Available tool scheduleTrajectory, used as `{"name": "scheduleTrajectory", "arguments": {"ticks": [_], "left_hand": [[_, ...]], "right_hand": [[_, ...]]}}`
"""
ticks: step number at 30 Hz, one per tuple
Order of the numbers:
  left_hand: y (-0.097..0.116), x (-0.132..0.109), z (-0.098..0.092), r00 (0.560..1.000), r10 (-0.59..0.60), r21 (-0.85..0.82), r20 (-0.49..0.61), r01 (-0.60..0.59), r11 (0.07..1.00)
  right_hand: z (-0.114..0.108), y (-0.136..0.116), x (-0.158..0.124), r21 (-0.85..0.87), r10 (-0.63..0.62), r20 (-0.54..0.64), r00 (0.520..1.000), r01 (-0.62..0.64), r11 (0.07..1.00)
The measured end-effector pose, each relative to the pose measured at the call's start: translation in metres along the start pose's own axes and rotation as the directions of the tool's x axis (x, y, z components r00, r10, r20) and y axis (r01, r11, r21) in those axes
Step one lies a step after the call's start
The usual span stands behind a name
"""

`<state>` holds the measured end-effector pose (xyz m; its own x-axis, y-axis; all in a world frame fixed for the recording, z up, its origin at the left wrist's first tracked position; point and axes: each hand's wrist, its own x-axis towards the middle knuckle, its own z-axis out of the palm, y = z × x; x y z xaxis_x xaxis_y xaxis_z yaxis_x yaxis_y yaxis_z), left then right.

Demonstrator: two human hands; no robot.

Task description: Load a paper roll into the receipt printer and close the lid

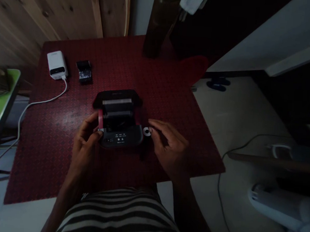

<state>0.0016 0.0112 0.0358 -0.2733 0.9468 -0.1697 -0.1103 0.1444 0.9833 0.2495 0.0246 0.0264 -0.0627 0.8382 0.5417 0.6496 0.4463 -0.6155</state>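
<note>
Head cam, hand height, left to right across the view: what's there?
White cable → left hand gripping the side of the open black portable printer → small white ring → right hand → thin dark cable on the floor

Cut off, too dim to read
You can't see the top of the bottle (161, 28) or all of the white cloth (192, 0) past the frame's edge; the small black object (83, 71) and markings on the black printer (120, 138) are too dark to make out.
</note>
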Motion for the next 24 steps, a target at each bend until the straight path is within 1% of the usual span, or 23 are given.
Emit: {"name": "scheduleTrajectory", "arguments": {"ticks": [4, 6, 9, 11, 13, 14, 16, 17, 18, 19, 20, 22, 24], "left_hand": [[-0.004, -0.001, 0.001, 0.999, 0.018, 0.066, -0.038, -0.015, 0.998], [-0.009, -0.001, 0.001, 0.999, 0.037, 0.056, -0.028, -0.035, 0.998], [-0.018, -0.001, 0.001, 0.996, 0.091, -0.008, 0.008, -0.091, 0.996], [-0.024, 0.0, 0.001, 0.991, 0.136, -0.015, 0.006, -0.136, 0.991], [-0.028, 0.001, 0.0, 0.981, 0.192, -0.005, 0.003, -0.192, 0.981], [-0.03, 0.002, 0.0, 0.976, 0.217, -0.007, 0.007, -0.217, 0.976], [-0.034, 0.003, -0.002, 0.968, 0.249, -0.017, 0.025, -0.249, 0.968], [-0.035, 0.004, -0.003, 0.967, 0.252, -0.019, 0.037, -0.252, 0.968], [-0.037, 0.004, -0.003, 0.967, 0.25, -0.018, 0.047, -0.249, 0.968], [-0.037, 0.004, -0.004, 0.968, 0.245, -0.014, 0.051, -0.245, 0.969], [-0.038, 0.003, -0.005, 0.97, 0.238, -0.006, 0.052, -0.238, 0.971], [-0.038, 0.003, -0.006, 0.974, 0.222, 0.01, 0.05, -0.223, 0.975], [-0.038, 0.002, -0.006, 0.978, 0.205, 0.017, 0.043, -0.206, 0.978]], "right_hand": [[-0.002, -0.005, 0.004, 0.003, -0.019, -0.004, 1.0, 0.019, 1.0], [-0.004, -0.008, 0.01, -0.002, -0.052, 0.011, 0.999, 0.052, 0.999], [-0.001, -0.013, 0.027, -0.02, -0.133, 0.085, 0.988, 0.135, 0.991], [0.005, -0.018, 0.045, -0.035, -0.19, 0.163, 0.968, 0.198, 0.98], [0.016, -0.026, 0.066, -0.08, -0.217, 0.302, 0.928, 0.252, 0.964], [0.022, -0.032, 0.076, -0.115, -0.209, 0.398, 0.893, 0.275, 0.955], [0.035, -0.046, 0.095, -0.191, -0.137, 0.598, 0.79, 0.307, 0.932], [0.041, -0.054, 0.103, -0.224, -0.091, 0.671, 0.736, 0.318, 0.921], [0.047, -0.061, 0.11, -0.254, -0.045, 0.72, 0.693, 0.323, 0.912], [0.051, -0.067, 0.115, -0.28, -0.008, 0.748, 0.663, 0.326, 0.903], [0.056, -0.072, 0.119, -0.301, 0.02, 0.763, 0.646, 0.328, 0.896], [0.062, -0.078, 0.123, -0.328, 0.049, 0.779, 0.625, 0.339, 0.882], [0.066, -0.078, 0.124, -0.333, 0.045, 0.787, 0.616, 0.361, 0.871]]}}
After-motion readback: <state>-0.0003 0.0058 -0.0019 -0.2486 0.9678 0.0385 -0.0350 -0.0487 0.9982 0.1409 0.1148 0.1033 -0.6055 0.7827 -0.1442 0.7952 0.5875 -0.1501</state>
